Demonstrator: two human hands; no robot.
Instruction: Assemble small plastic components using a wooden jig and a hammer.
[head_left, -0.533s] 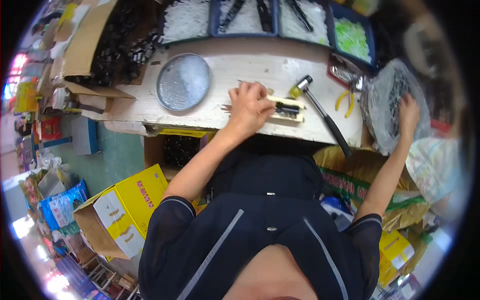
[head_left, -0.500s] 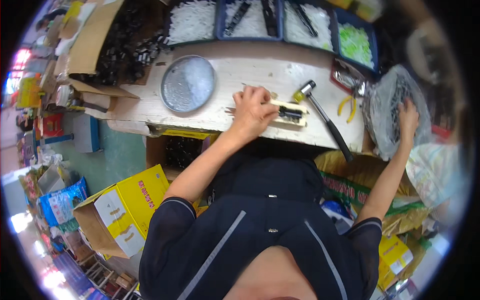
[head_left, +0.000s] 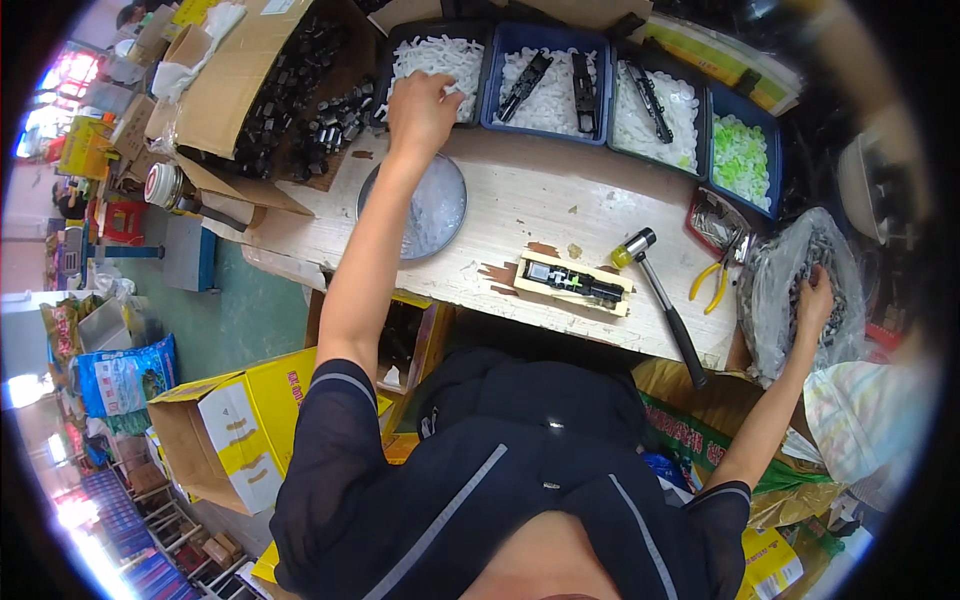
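Note:
My left hand [head_left: 422, 112] reaches over the near edge of a dark bin [head_left: 482, 92] of small white plastic pieces [head_left: 432, 58]. Its fingers curl toward the thumb at the pieces; anything between them is hidden. At the right, my right hand [head_left: 815, 303] is in a clear plastic bag [head_left: 768, 345] of small dark metal parts [head_left: 795, 262], fingers bent among them; what they grip does not show. Untouched on the bench lies a cream block-shaped fixture [head_left: 525, 281] holding a black elongated assembly [head_left: 590, 287] with bright green bits on it.
Right of the fixture lie a hammer [head_left: 665, 300] and yellow-handled pliers [head_left: 708, 287]. A round metal dish [head_left: 445, 215] sits under my left forearm. Blue bins [head_left: 545, 132] line the back, some with black assemblies on top. A cardboard box [head_left: 225, 95] of black parts stands left.
My left hand has left the fixture and moved up and left to the white pieces, uncovering the black assembly. My right hand stays in the bag. The view has shifted.

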